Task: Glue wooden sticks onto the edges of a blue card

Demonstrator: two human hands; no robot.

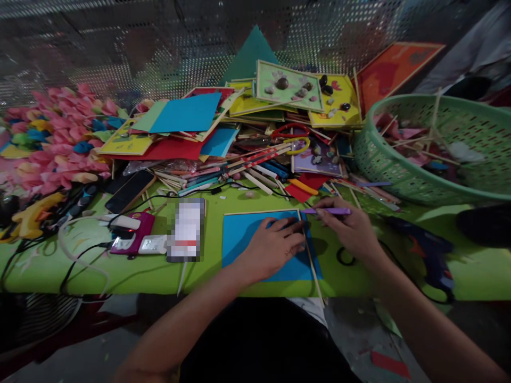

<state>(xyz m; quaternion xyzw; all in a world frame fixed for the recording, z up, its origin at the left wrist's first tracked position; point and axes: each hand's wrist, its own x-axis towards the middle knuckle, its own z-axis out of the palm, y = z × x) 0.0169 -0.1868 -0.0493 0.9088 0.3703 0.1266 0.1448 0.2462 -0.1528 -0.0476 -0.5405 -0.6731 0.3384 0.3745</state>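
Observation:
A blue card lies on the green-covered table, with a thin wooden stick along its far edge. Another wooden stick runs down its right side and juts past the table's front edge. My left hand rests palm down on the card, fingers spread, their tips against the right-hand stick. In the fingers of my right hand is a slim purple tool that looks like a craft knife. Its tip meets the card's far right corner, where the sticks come together.
A phone and a magenta power strip with cables lie left. A dark glue gun is at right, a yellow one far left. Behind are piled cards, sticks, scissors, pink paper flowers and a green basket.

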